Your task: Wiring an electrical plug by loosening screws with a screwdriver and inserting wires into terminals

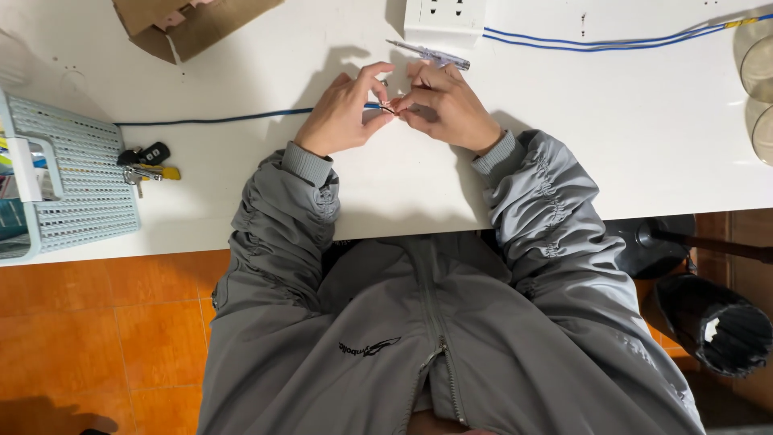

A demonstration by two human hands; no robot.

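Note:
My left hand [342, 113] pinches the end of a blue wire [217, 121] that runs left across the white table [628, 137]. My right hand [443, 105] meets it fingertip to fingertip, closed on the bare, coppery tip of the same wire. Both hands rest on the table in front of my grey jacket. A small clear-handled screwdriver [431, 55] lies just beyond my right hand, touching neither hand.
A white power strip [444, 18] sits at the far edge with two blue wires [612, 40] running right. A cardboard box [189, 24] is far left, a pale blue basket [72, 181] and keys [145, 163] at left. Glass jars [758, 89] stand at right.

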